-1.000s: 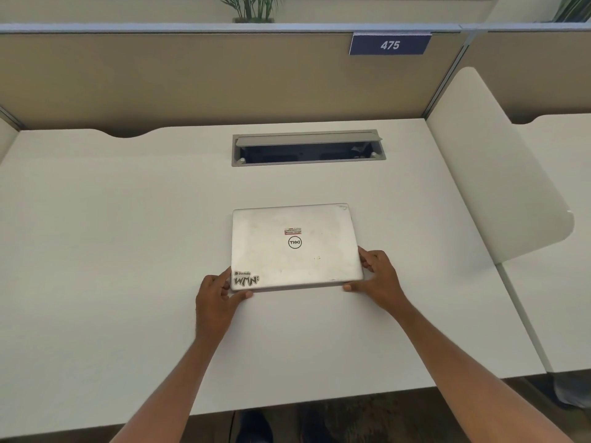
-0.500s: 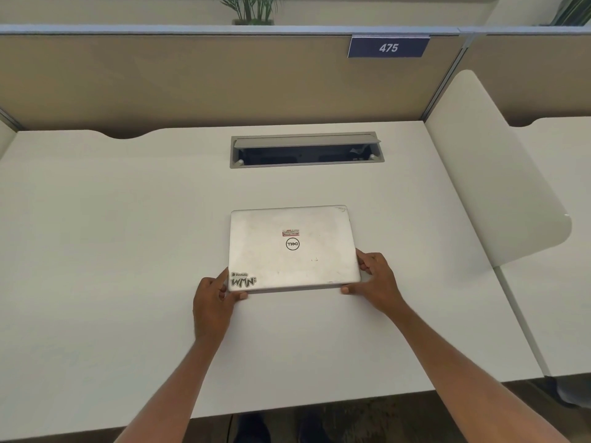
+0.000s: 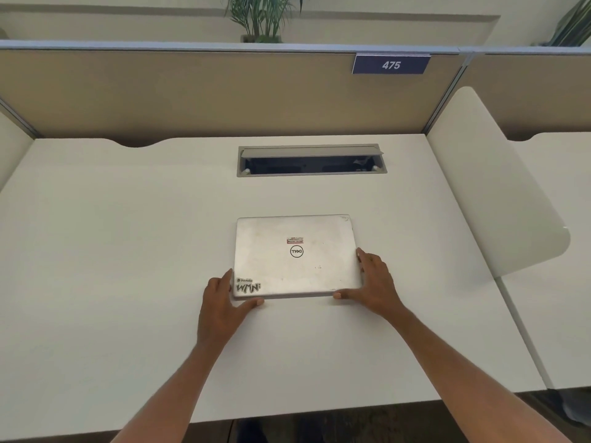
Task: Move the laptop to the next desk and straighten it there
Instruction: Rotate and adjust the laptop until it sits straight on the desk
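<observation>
A closed silver laptop [image 3: 295, 255] with stickers on its lid lies flat in the middle of the white desk [image 3: 128, 251], nearly square to the desk's edges. My left hand [image 3: 224, 302] grips its near left corner, fingers along the left side and thumb at the front edge. My right hand [image 3: 374, 282] holds the near right corner the same way, fingers along the right side.
An open cable tray slot [image 3: 311, 161] sits in the desk behind the laptop. A tan partition [image 3: 192, 91] with a sign reading 475 [image 3: 390, 64] closes the back. A white side divider [image 3: 492, 187] separates this desk from another desk [image 3: 556, 298] on the right.
The laptop has barely shifted, staying flat on the desk. Both hands keep their grip on the near corners; my left fingers have slid slightly up the left side.
</observation>
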Demonstrator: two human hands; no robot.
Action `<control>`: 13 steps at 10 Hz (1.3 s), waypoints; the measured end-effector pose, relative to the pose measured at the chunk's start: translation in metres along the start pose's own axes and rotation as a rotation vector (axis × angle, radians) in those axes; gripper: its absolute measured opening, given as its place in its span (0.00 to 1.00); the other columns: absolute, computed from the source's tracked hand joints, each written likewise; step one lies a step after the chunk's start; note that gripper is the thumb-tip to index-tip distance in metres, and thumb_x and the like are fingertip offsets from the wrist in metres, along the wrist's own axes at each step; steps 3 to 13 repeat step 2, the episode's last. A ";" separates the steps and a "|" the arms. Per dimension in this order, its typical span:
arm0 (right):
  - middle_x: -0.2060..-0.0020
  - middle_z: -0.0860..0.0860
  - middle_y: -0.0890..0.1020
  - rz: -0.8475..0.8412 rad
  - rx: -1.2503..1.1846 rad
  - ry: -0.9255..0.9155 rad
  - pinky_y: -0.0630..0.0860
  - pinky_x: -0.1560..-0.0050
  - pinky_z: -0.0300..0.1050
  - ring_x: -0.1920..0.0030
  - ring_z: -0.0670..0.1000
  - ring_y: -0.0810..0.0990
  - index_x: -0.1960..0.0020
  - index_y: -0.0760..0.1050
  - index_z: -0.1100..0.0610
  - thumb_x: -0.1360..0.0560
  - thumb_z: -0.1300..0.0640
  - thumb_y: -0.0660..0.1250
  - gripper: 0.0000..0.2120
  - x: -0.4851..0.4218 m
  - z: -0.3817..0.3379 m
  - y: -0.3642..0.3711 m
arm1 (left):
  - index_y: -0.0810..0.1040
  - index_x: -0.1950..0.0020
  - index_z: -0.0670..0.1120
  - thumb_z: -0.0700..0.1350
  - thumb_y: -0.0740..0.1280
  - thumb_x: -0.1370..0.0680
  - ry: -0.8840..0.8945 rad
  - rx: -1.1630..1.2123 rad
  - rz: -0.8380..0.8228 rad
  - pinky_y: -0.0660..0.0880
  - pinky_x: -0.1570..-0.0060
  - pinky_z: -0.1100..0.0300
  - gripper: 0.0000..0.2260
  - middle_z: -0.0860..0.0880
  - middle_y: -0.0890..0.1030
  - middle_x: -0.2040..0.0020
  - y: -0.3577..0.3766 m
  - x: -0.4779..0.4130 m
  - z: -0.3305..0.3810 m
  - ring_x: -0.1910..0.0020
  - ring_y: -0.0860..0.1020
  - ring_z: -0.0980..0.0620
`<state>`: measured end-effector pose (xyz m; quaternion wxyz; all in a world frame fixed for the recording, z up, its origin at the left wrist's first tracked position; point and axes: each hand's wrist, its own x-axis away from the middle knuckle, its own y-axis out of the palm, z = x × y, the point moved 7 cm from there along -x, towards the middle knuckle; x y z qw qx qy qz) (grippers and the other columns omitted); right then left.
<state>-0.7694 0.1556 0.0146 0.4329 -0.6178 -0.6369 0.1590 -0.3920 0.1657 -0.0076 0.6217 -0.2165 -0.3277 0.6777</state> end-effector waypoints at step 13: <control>0.12 0.49 0.51 0.021 0.211 -0.063 0.55 0.14 0.58 0.12 0.53 0.50 0.11 0.47 0.48 0.34 0.23 0.73 0.63 -0.014 -0.040 -0.020 | 0.73 0.21 0.47 0.75 0.70 0.30 0.064 -0.210 0.044 0.78 0.37 0.47 0.46 0.47 0.78 0.29 -0.022 -0.018 0.033 0.28 0.77 0.43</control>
